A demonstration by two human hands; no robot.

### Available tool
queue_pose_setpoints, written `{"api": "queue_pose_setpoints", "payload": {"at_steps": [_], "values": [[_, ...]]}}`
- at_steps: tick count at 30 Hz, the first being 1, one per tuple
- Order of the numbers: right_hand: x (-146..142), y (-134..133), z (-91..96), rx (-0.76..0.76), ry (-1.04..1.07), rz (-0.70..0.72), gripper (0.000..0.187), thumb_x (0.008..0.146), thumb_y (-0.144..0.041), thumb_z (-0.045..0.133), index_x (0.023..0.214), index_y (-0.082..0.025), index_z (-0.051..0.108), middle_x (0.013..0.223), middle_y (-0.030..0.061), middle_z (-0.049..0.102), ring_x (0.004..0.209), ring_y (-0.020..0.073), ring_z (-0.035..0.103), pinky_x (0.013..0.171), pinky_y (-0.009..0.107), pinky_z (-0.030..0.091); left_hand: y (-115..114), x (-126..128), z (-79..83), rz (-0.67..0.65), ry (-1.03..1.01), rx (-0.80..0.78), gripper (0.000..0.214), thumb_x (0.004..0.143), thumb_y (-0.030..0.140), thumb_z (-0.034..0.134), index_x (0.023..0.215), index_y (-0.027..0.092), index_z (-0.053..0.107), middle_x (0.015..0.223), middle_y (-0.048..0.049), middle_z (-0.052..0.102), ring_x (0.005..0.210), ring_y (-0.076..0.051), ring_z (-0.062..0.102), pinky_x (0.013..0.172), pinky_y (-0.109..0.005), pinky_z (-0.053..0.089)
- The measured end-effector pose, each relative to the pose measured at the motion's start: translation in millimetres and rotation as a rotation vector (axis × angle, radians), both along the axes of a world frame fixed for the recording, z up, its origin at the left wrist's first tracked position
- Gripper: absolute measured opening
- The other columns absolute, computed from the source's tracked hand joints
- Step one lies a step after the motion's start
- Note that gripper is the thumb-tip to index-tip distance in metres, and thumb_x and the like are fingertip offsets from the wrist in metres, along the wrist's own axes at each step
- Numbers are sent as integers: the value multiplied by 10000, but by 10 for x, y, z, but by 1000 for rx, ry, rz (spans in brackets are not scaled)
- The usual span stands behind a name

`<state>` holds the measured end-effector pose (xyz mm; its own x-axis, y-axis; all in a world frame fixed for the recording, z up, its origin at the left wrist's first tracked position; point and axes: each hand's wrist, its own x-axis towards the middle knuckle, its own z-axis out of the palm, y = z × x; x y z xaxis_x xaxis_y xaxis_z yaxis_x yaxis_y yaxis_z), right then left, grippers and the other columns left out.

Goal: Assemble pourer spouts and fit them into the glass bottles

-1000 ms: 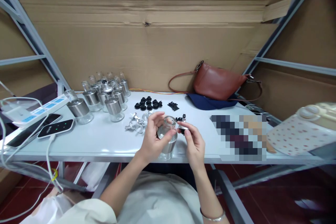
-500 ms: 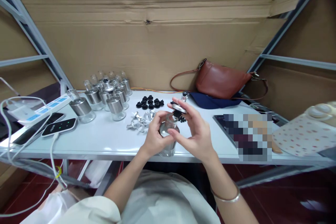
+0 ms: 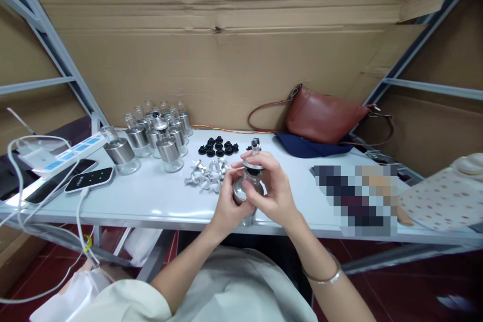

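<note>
My left hand (image 3: 232,201) is wrapped round a glass bottle (image 3: 247,221) with a metal sleeve, upright near the table's front edge. In the bottle's neck sits a pourer stopper (image 3: 252,164) with a silver disc, a black collar and a small spout pointing up. The fingers of my right hand (image 3: 274,192) close round the stopper, the thumb by the neck. Just left of the hands lies a loose pile of silver metal pieces (image 3: 206,176). Behind them is a group of black plastic stoppers (image 3: 219,148). My fingers partly cover the bottle.
Several sleeved glass bottles (image 3: 169,153) stand at the back left, one with a pourer top (image 3: 160,123). A power strip (image 3: 75,153), a phone and a white-cabled device (image 3: 89,180) lie at the left. A brown bag (image 3: 326,115) rests on dark blue cloth (image 3: 313,147) at the back right.
The pourer stopper, tilted above the bottle's mouth before, now stands upright in the neck. My right hand has come down and closed nearer the bottle. The view has shifted slightly.
</note>
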<state>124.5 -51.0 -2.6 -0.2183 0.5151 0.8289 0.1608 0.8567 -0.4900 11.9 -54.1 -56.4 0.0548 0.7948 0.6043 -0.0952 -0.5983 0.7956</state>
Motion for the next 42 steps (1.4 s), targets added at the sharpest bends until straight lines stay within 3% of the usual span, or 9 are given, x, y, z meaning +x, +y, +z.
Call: {"api": "queue_pose_setpoints", "payload": {"at_steps": [3, 6, 10, 20, 26, 33, 42], "values": [[-85, 10, -18, 64, 78, -9, 410, 761, -74, 588, 1101, -291, 509, 1047, 48, 600, 1049, 232, 598, 872, 458, 534, -16, 19, 17, -24, -56, -31, 472, 748, 392, 651, 1152, 215, 482, 1138, -80, 600, 1043, -234, 597, 905, -357, 510], [-143, 11, -69, 5, 172, 61, 386, 784, -68, 586, 1090, -286, 497, 1091, 49, 561, 908, 191, 654, 799, 420, 567, -44, 10, 48, -22, -40, -123, 446, 779, 392, 621, 1171, 199, 531, 1151, -82, 624, 1072, -245, 589, 920, -353, 497], [-189, -3, -108, -22, 264, 101, 373, 802, -41, 556, 1081, -283, 503, 1137, 52, 516, 736, 134, 663, 707, 379, 578, -72, -16, 62, -62, -13, -242, 421, 794, 413, 609, 1124, 153, 596, 1034, -72, 671, 965, -226, 612, 864, -313, 498], [-186, -54, -180, 93, 201, 20, 502, 759, -23, 541, 1170, -298, 454, 1138, 72, 487, 1104, 245, 563, 773, 409, 540, -62, 15, -5, -43, -64, -247, 401, 810, 468, 573, 1040, 144, 619, 897, -53, 665, 853, -195, 602, 777, -296, 509], [-206, -34, -191, 90, 202, -36, 434, 735, -23, 560, 1068, -291, 489, 1033, 37, 515, 1012, 217, 572, 769, 394, 511, -44, 17, -10, -51, -57, -209, 341, 828, 486, 550, 867, 152, 604, 815, -35, 636, 793, -177, 586, 788, -301, 505], [-223, -37, -185, 83, 249, -90, 374, 736, -11, 571, 1000, -273, 534, 973, 21, 546, 918, 190, 616, 734, 357, 515, -33, 22, -8, -42, -38, -191, 398, 832, 510, 548, 970, 144, 623, 901, -56, 665, 896, -202, 597, 837, -308, 492], [-185, -85, -170, 139, 232, -173, 331, 748, -22, 614, 982, -254, 577, 963, 43, 590, 844, 197, 658, 620, 326, 544, -60, 25, 15, -3, -19, -201, 392, 823, 539, 553, 831, 150, 602, 773, -26, 607, 729, -154, 541, 690, -262, 483]]}}
